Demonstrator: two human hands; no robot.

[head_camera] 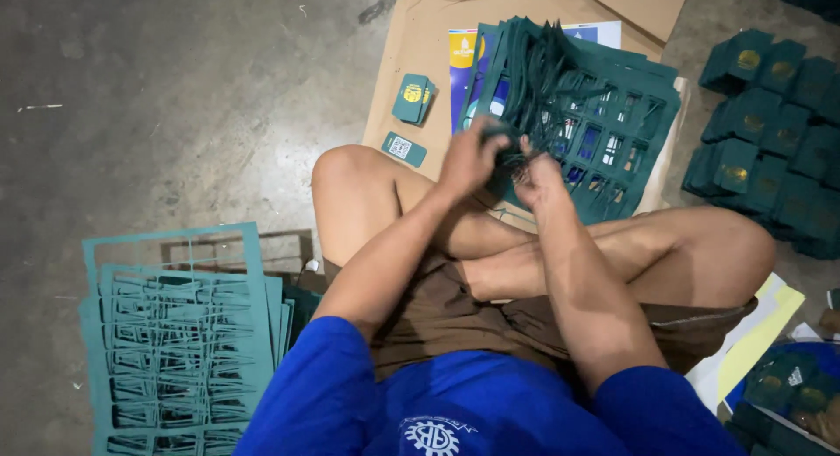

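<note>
I sit cross-legged on the floor. My left hand (470, 158) and my right hand (535, 178) meet over the near edge of a stack of dark green die-cut card sheets (595, 106), which lies on brown cardboard (420, 36) in front of my legs. Both hands pinch a small dark green piece (506, 151) at the sheet's edge; my fingers hide most of it. The sheets have many rectangular cut-out holes.
A pile of emptied green sheet frames (179, 333) lies at my left. Small green cards (413, 99) rest on the cardboard. Rows of stacked green cards with gold emblems (770, 123) fill the floor at right. A container with more cards (787, 390) sits bottom right.
</note>
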